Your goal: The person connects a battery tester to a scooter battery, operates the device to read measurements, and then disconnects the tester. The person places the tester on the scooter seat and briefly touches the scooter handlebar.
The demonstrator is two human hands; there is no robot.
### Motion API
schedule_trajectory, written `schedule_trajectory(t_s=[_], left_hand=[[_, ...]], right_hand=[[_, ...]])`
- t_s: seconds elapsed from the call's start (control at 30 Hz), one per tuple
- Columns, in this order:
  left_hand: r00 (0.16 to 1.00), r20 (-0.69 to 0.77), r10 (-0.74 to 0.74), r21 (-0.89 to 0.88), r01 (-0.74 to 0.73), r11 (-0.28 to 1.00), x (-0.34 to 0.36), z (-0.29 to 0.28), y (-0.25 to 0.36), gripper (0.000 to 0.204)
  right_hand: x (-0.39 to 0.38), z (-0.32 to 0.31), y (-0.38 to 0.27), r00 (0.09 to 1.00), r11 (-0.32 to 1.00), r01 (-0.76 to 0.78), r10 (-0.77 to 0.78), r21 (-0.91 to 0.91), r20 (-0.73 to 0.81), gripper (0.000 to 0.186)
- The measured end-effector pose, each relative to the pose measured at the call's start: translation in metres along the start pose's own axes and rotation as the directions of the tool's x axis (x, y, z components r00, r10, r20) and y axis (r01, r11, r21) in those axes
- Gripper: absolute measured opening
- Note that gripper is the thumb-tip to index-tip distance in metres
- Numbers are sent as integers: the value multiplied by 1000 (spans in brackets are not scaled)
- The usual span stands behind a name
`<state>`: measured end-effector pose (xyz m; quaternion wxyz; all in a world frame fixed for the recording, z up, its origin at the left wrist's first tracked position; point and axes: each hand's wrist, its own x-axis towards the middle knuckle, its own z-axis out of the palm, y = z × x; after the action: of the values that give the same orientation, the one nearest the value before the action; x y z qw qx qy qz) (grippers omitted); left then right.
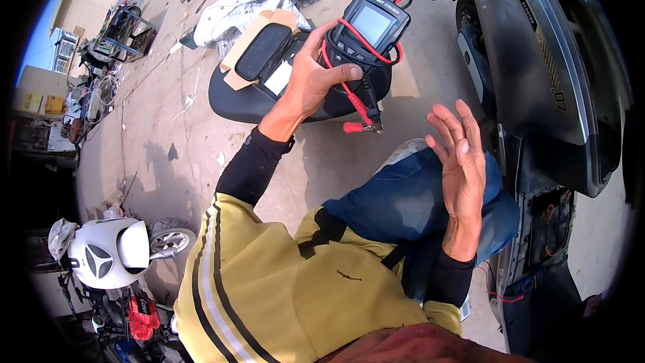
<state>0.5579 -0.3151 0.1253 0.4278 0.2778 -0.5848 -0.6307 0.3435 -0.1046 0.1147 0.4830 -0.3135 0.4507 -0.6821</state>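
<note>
My left hand is closed round a black handheld battery tester with a small grey screen and buttons. Red and black cables are wound about its body. From its lower end hangs a red clip, beside a black one. Raised over my bent knee in blue jeans, my right hand has its fingers apart and holds nothing. Under the tester lies a black scooter seat, bearing an opened cardboard box with a black case and a white paper.
A dark grey scooter stands close on my right, its lower compartment exposed with red wires showing. Crumpled silver sheeting lies beyond the seat. At the left are a white scooter, a red bag and a metal-framed cart.
</note>
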Motion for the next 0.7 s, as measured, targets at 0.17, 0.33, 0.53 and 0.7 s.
schedule_trajectory(t_s=[0.17,0.33,0.53,0.7], left_hand=[[960,-152,234,512,-126,850,42,-114,24,100],[955,-177,239,638,-74,767,52,-193,-2,100],[979,-164,-117,498,185,847,29,-233,-79,94],[990,-54,-129,977,80,200,29,-214,-80,80]], right_hand=[[-16,-59,28,987,996,-23,37,88,-160,77],[-26,-85,41,993,915,68,-25,397,-112,64],[-27,-78,45,992,926,64,-20,372,-122,64],[-30,-80,44,991,921,65,-16,383,-130,64]])
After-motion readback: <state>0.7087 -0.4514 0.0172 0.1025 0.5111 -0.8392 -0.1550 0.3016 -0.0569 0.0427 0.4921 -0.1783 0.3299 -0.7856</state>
